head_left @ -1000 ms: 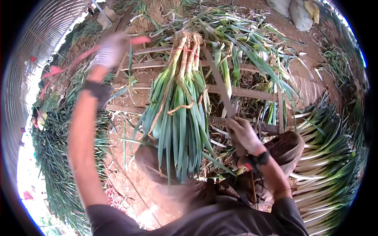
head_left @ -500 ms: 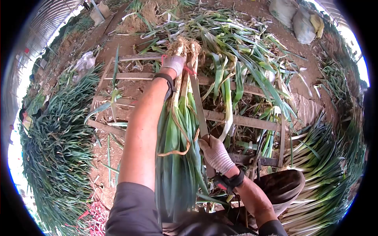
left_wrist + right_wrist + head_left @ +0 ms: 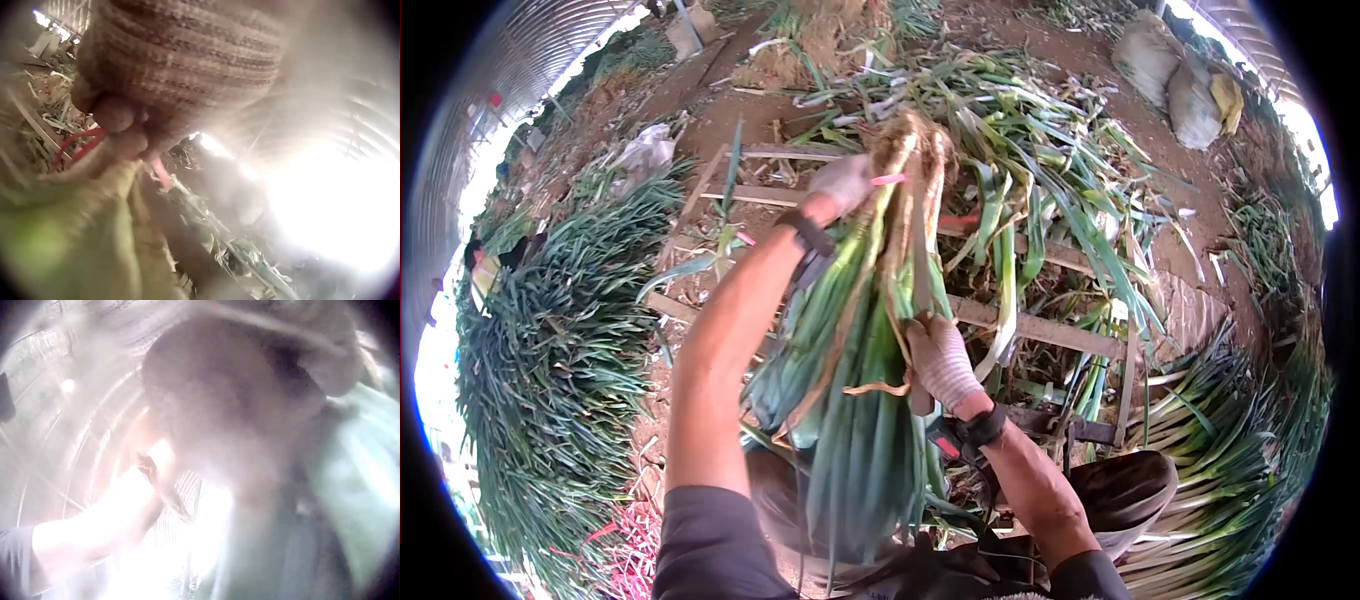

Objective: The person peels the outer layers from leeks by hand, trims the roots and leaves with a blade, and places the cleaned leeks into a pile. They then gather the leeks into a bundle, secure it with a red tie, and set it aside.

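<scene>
A bundle of long green onions (image 3: 855, 430) lies with its brown roots (image 3: 910, 140) away from me and its leaves over my lap. In the head view, my gloved left hand (image 3: 840, 186) is at the left of the stalks just below the roots. Its curled fingers pinch a red strip (image 3: 81, 142), which shows on both sides of them in the left wrist view. My gloved right hand (image 3: 943, 362) grips a knife (image 3: 921, 245) against the right side of the bundle. The blade points up along the pale stalks. The right wrist view is hazy.
Under the bundle is a wooden slatted frame (image 3: 1040, 328). Loose onions and trimmed leaves (image 3: 1040, 150) cover its far side. Large onion piles stand at left (image 3: 560, 370) and right (image 3: 1200, 480). Red strips (image 3: 635, 545) lie at lower left; sacks (image 3: 1195, 105) sit at back right.
My left hand has swung in from the far left, bringing the red strip to the stalks below the roots. My right hand has moved left with the knife, against the bundle.
</scene>
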Motion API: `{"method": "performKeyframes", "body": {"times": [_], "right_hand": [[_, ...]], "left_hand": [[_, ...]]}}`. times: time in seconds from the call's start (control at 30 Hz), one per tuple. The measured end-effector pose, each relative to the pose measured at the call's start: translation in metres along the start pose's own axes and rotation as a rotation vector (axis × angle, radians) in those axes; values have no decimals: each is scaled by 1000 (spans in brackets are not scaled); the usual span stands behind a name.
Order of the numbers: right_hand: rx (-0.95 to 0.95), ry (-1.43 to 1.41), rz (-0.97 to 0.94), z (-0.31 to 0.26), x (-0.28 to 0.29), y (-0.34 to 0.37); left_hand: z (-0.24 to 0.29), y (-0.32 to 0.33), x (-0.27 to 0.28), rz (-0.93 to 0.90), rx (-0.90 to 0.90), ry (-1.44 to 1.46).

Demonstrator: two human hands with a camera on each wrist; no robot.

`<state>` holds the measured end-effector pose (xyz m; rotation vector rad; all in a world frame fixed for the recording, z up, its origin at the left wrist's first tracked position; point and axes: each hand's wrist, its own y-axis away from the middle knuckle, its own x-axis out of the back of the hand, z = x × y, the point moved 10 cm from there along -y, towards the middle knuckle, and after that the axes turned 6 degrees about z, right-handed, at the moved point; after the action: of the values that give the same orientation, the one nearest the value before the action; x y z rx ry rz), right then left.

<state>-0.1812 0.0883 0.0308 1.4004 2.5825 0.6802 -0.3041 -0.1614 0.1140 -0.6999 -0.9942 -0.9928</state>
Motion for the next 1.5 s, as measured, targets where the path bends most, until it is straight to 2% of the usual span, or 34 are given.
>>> {"method": "performKeyframes", "body": {"times": [0.03,0.07,0.1,0.17,0.23,0.3,0.33,0.37,0.4,0.43,0.5,0.53,0.57,0.6,0.63,0.67,0.7,0.73,0.77,0.8,0.83,0.9,0.93,1.03,1.1,1.13,1.17,1.2,1.23,1.27,1.3,1.37,1.47,1.5], "right_hand": [[263,14,30,-8,4,4],[255,-13,102,-3,12,17],[242,-40,170,5,20,31],[265,-171,230,30,41,56],[178,-243,218,55,68,79],[158,-144,262,85,108,90],[117,-184,322,87,123,101],[74,-224,378,89,136,109],[121,-211,374,119,163,93],[171,-202,373,143,180,76],[164,-297,411,123,175,91],[123,-323,340,115,163,104],[175,-335,288,113,155,105],[224,-346,239,115,149,99],[272,-355,191,122,147,89],[226,-391,195,138,141,78],[244,-378,204,148,137,70],[258,-357,216,141,120,75],[272,-268,188,146,118,72],[288,-180,160,151,117,68],[263,-228,156,150,112,77],[219,-332,146,134,85,93],[268,-174,45,136,88,80],[211,-226,-58,121,67,98],[276,-227,-14,115,62,105],[296,-213,-14,110,61,109],[318,-202,-11,104,59,115],[286,-165,-6,108,61,114],[255,-131,1,112,67,112],[225,-101,8,115,68,113],[214,-98,37,111,66,127],[200,-118,110,92,56,171],[412,-168,195,113,93,132],[397,-167,180,117,96,126]], "left_hand": [[-25,12,15,83,-40,136],[-56,27,25,118,-5,447],[-74,46,44,198,-59,369],[-117,97,78,274,67,505],[-127,167,172,664,-92,136],[-164,240,287,988,-181,-120],[-181,291,345,1090,-6,-3],[-205,339,398,1191,74,-26],[-225,389,439,1238,153,-142],[-245,436,464,1221,213,-98],[-232,530,472,1191,336,-364],[-245,571,455,1158,361,-350],[-266,609,423,1120,386,-334],[-284,643,373,981,506,-328],[-302,676,309,820,460,-352],[-316,710,233,696,509,-283],[-340,743,135,397,700,-39],[-374,798,12,419,696,102],[-311,803,-54,59,582,-149],[-257,818,-94,47,619,49],[-234,838,-154,-87,590,41],[-182,863,-192,12,676,81],[-170,875,-197,4,700,95],[-185,926,-202,20,698,102],[-233,972,-158,-39,827,-18],[-268,1003,-120,76,879,-113],[-313,1046,-83,196,1098,-159],[-335,1073,-14,527,857,-186],[-347,1100,48,574,940,-313],[-382,1141,99,467,1286,-372],[-377,1163,150,704,1553,-89],[-364,1139,227,466,1290,-710],[-373,1111,280,436,1458,-828],[-357,1091,291,598,1458,-837]]}}
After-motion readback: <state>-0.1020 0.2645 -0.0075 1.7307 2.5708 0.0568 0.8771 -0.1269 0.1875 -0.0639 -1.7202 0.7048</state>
